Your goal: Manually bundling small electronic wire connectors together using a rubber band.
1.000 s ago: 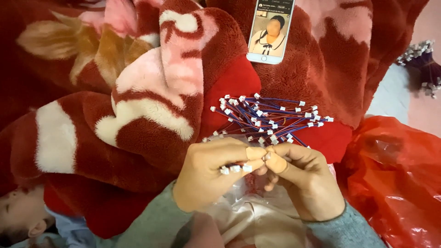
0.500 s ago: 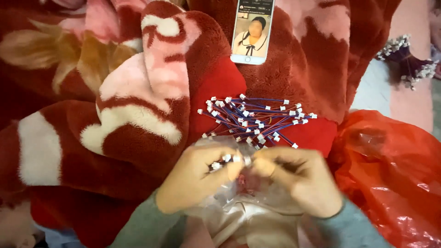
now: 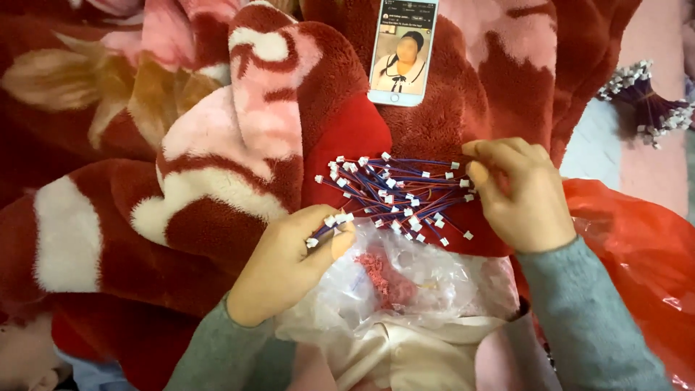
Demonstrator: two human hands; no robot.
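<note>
Two hands work over a red fleece blanket (image 3: 449, 123). Red plastic bag (image 3: 637, 253) lies at right, clear bag (image 3: 427, 279) with small red parts in the lap. Wire pile (image 3: 398, 192), white-tipped, sits on the blanket. Right hand (image 3: 517, 192) pinches at the pile's edge; left hand (image 3: 289, 264) closed on a small wire bundle (image 3: 329, 223). Looks like gathering wires; adding another calls for a fine fingertip pinch.

A white phone (image 3: 402, 52) with a lit screen lies at upper centre; a clear plastic bag (image 3: 405, 279) sits lower centre, a red bag (image 3: 637, 246) at right.
</note>
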